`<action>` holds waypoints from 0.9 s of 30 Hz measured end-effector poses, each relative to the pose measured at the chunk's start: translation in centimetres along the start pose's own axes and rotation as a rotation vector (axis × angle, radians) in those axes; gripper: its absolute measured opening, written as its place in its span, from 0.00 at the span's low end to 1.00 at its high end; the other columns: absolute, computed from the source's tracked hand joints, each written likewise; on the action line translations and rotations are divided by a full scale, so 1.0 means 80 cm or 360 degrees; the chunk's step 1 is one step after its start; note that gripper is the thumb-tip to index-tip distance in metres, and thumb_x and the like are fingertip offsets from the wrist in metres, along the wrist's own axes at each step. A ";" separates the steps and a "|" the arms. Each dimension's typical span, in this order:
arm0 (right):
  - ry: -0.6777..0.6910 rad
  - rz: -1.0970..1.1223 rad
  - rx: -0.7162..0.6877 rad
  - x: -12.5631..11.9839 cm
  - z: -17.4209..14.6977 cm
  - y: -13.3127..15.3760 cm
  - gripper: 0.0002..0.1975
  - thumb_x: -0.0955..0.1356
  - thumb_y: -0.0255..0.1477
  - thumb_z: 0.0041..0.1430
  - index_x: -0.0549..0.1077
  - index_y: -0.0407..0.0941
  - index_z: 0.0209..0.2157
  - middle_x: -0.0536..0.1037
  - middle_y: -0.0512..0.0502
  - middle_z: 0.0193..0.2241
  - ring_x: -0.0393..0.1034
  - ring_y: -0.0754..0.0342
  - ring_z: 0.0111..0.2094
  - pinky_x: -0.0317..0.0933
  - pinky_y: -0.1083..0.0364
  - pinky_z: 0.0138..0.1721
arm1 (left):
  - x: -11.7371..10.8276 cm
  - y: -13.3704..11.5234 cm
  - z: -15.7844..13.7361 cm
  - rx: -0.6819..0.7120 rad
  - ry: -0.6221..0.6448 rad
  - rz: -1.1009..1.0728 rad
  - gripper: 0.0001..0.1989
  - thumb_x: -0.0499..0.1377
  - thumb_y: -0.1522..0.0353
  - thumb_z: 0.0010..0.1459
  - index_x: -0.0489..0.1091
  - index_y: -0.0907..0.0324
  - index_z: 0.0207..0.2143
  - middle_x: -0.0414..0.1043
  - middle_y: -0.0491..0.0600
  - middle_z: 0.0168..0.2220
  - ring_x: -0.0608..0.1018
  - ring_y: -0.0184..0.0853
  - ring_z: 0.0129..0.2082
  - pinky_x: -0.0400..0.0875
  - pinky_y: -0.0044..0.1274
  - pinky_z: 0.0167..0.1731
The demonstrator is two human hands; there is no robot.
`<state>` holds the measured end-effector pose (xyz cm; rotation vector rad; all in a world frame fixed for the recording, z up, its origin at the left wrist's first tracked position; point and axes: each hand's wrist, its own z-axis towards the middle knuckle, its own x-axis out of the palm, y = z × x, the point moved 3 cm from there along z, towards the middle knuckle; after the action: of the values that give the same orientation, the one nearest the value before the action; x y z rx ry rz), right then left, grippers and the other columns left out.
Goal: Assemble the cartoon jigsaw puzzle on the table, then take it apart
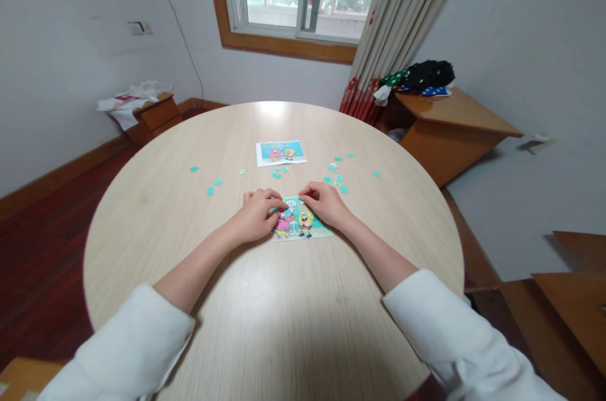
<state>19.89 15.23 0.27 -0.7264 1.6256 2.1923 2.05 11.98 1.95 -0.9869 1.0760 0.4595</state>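
Observation:
A partly assembled jigsaw puzzle (294,224) with cartoon figures, one pink and one yellow, lies flat on the round table. My left hand (259,215) rests over its left edge, fingers stretched onto the picture and thumb apart from them, covering that corner. At the puzzle's top edge, my right hand (326,204) is pinched, with a small green puzzle piece (301,201) at its fingertips; the fingers partly hide it. Just beyond the hands, loose green pieces (276,175) lie near a printed reference picture (283,153) of the cartoon.
More loose pieces (339,181) are scattered to the right, and a few pieces (211,191) lie to the left. The pale wooden table (265,319) has a rounded edge. Behind it stand a wooden cabinet (454,112) with cloths on top and a curtain (392,16) beside the window.

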 end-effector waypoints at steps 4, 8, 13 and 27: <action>-0.0042 -0.0126 -0.0037 -0.001 0.000 0.005 0.04 0.68 0.21 0.50 0.73 0.42 0.24 0.74 0.49 0.25 0.68 0.57 0.29 0.61 0.57 0.34 | 0.001 0.000 0.000 0.0000 0.0010 0.0001 0.15 0.51 0.73 0.54 0.75 0.56 0.41 0.70 0.52 0.46 0.69 0.42 0.48 0.55 0.40 0.50; -0.0063 -0.0238 -0.0091 -0.001 0.000 0.006 0.05 0.69 0.20 0.49 0.73 0.42 0.23 0.73 0.49 0.24 0.67 0.56 0.30 0.60 0.56 0.35 | 0.000 -0.001 0.000 0.0003 -0.0001 -0.0005 0.16 0.51 0.73 0.54 0.74 0.56 0.41 0.70 0.52 0.46 0.69 0.42 0.48 0.55 0.40 0.49; -0.0063 -0.0301 -0.0104 0.000 0.001 0.004 0.05 0.68 0.20 0.50 0.72 0.43 0.24 0.73 0.49 0.25 0.66 0.56 0.30 0.59 0.56 0.36 | 0.001 0.000 0.000 0.0001 0.0011 0.0005 0.15 0.51 0.73 0.55 0.74 0.57 0.41 0.71 0.53 0.46 0.69 0.42 0.48 0.55 0.40 0.49; -0.0048 -0.0122 -0.0052 -0.003 0.002 0.002 0.04 0.67 0.24 0.52 0.75 0.42 0.28 0.75 0.48 0.27 0.68 0.57 0.30 0.62 0.57 0.34 | 0.001 0.000 -0.001 0.0027 -0.0009 -0.0002 0.15 0.51 0.73 0.55 0.74 0.57 0.41 0.70 0.52 0.46 0.69 0.42 0.48 0.55 0.40 0.50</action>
<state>19.96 15.34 0.53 -0.7480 1.5251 2.1702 1.99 11.89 1.88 -0.9709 1.0721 0.4513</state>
